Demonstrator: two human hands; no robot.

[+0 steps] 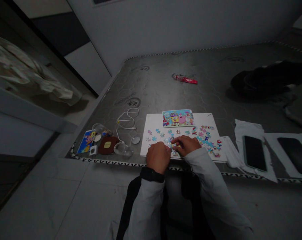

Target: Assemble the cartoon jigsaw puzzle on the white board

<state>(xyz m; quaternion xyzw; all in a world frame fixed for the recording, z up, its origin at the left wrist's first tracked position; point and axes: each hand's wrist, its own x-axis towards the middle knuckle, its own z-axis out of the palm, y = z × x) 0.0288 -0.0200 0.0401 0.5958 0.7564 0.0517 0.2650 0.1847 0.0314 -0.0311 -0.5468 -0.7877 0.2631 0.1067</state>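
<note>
Fingers (176, 140) of the right hand (187, 145) are bunched narrow, tips down on the puzzle pieces (169, 141) by the near edge of the white board (151, 120). Can't tell if they actually grip one. Left hand (158, 156) sits curled just beside, fingers hidden. Picture card (178, 118) lies at the board's far edge, and a phone (254, 151) is off right on the mattress (166, 86).
</note>
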